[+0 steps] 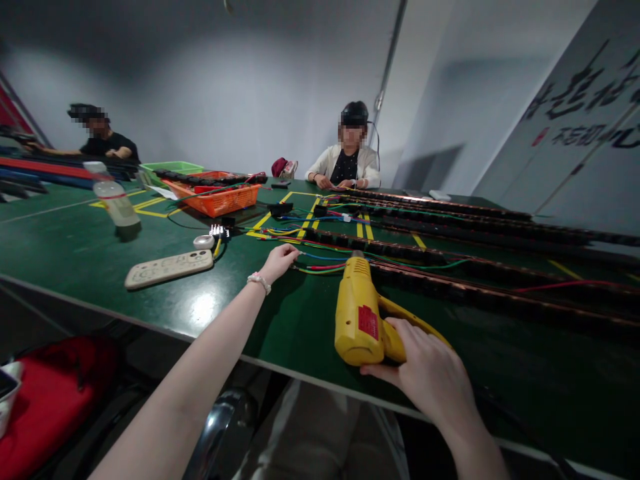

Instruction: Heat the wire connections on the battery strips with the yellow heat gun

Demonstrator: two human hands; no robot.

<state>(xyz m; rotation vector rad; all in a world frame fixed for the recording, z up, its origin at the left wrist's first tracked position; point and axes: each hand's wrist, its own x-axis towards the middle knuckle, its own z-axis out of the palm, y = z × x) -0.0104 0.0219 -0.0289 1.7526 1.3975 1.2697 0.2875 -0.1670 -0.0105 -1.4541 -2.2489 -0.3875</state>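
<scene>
In my right hand [425, 363] is a yellow heat gun [357, 307] with a red label, gripped by its handle. Its nozzle points away from me, toward the wires. My left hand [279, 262] is closed in a pinch at the end of a blue wire [325, 257]; the fingertips partly hide that end. Just below run a green wire [323, 271] and a wire with a red sleeve [320, 267], their ends close to my fingers. These wires lead right into a long dark bundle [450, 283] with copper-coloured edges.
More long bundles [450, 230] lie across the green table [165, 313]. Left of my hand are a phone [169, 270], a white round case [203, 241] and a bottle [114, 200]. Farther back stand an orange basket [215, 203] and a green basket [173, 167]. A person [350, 160] sits opposite, another [107, 143] at far left.
</scene>
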